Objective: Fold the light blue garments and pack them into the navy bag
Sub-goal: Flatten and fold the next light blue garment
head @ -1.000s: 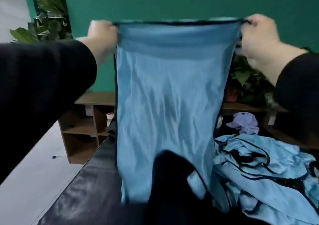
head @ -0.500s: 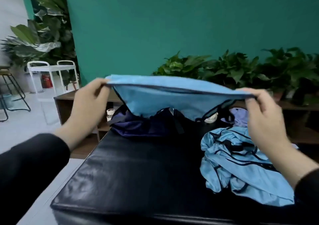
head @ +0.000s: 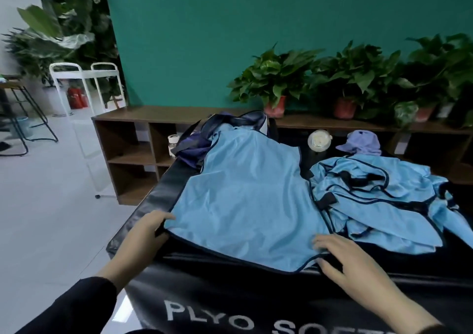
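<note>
Your left hand [head: 147, 231] grips the near left corner of the light blue garment [head: 245, 200], thumb on top of the cloth and fingers curled under the hem. Your right hand [head: 343, 254] rests at the near right corner, fingers spread and nearly straight on the cloth, thumb along the hem edge; whether it pinches the fabric you cannot tell from this view. Change from half a second ago: the garment was held up in the air between both hands, stretched at its top edge; now it lies spread flat on the black padded surface [head: 230, 295], dark-piped hem toward you. Its far end drapes over the navy bag [head: 194, 147], which sits at the far edge of the surface, mouth partly covered, contents not visible. Just right of the flat garment, touching its right edge, lies a crumpled pile of light blue garments [head: 384, 198] with dark trim, unfolded. Beyond the pile: a lilac cap [head: 363, 143] and a round clear lidded container [head: 318, 139], contents unclear. Behind stands a low wooden shelf unit [head: 133, 139] with potted plants [head: 276, 83] on top, against a teal wall [head: 230, 26].
</note>
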